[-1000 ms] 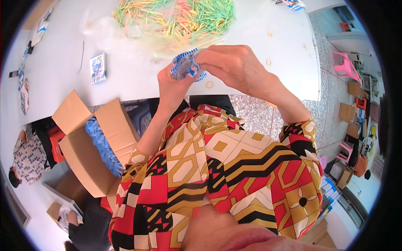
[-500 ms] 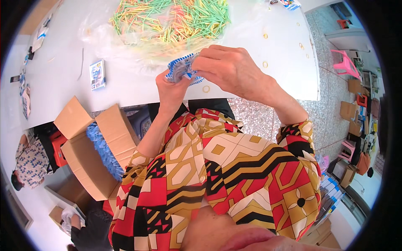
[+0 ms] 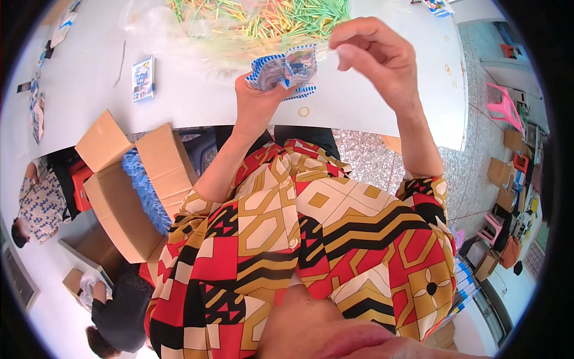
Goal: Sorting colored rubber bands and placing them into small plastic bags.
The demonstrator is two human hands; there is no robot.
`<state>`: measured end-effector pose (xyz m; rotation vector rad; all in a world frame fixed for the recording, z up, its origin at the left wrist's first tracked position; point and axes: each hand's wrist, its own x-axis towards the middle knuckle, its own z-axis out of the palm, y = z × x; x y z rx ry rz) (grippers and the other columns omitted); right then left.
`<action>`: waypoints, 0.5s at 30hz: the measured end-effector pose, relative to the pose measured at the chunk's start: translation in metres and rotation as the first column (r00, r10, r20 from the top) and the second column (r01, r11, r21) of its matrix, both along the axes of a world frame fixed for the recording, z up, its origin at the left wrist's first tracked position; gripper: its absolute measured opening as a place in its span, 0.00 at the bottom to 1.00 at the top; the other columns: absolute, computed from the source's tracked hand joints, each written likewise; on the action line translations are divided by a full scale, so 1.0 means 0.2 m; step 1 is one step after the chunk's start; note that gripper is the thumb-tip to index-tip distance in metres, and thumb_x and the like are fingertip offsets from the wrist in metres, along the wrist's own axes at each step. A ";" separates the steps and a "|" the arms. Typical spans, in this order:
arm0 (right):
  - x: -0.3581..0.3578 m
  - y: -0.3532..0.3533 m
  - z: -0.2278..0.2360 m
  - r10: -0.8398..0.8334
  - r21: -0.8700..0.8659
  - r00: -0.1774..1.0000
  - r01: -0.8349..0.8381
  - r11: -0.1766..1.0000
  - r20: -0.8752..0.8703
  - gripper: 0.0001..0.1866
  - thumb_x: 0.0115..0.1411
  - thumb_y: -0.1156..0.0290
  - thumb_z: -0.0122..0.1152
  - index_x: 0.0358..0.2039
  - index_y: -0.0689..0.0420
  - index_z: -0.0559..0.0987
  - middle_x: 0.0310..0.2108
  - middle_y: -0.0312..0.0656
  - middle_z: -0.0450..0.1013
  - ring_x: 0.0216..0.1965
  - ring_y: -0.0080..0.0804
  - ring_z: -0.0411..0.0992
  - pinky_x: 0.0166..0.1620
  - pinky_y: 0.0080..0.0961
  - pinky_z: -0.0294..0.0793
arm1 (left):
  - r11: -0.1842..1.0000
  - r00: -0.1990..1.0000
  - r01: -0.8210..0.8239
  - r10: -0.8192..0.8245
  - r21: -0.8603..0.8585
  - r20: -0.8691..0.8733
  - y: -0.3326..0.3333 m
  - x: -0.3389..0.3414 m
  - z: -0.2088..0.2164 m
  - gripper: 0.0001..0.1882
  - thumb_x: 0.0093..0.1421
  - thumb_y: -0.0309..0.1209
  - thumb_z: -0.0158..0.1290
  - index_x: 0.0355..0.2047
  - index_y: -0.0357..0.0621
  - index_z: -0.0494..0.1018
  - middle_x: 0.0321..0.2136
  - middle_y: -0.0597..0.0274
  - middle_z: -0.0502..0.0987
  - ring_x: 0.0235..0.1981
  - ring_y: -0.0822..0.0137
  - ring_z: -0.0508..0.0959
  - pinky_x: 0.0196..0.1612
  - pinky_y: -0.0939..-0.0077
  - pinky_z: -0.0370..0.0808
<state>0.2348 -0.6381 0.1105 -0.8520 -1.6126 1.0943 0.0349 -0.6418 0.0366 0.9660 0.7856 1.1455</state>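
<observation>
My left hand (image 3: 256,107) grips a small bunch of blue-and-white printed plastic packets (image 3: 276,74) above the table's near edge. Their striped ends fan out past the fingers, and one packet stands partly spread toward the right. My right hand (image 3: 382,69) is just right of the bunch, thumb and forefinger drawn close together. A pale, see-through bit shows by its fingertips; I cannot make out what it is. Beyond both hands, a heap of thin green, yellow and orange sticks (image 3: 281,18) lies on clear plastic sheeting (image 3: 209,55). A yellowish ring band (image 3: 304,111) is on the table below the packets.
Another blue-and-white packet (image 3: 143,79) lies on the white table (image 3: 382,116) at left. An open cardboard box (image 3: 119,209) with blue fluffy material (image 3: 145,194) stands by my left side. A pink stool (image 3: 503,107) is on the floor at right. Two other people are at lower left.
My right hand has moved off the packets to the right and slightly away from me. The bunch in my left hand has spread wider. The view has shifted a little.
</observation>
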 end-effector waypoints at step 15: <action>0.46 0.66 -0.61 -0.495 0.496 0.789 0.285 0.820 0.364 0.16 0.44 0.72 0.59 0.36 0.61 0.75 0.33 0.49 0.75 0.28 0.42 0.74 0.33 0.31 0.73 | 0.998 0.995 -0.039 0.043 0.045 -0.089 -0.03 -0.06 0.02 0.12 0.48 0.15 0.55 0.36 0.31 0.73 0.34 0.60 0.77 0.35 0.74 0.76 0.42 0.76 0.74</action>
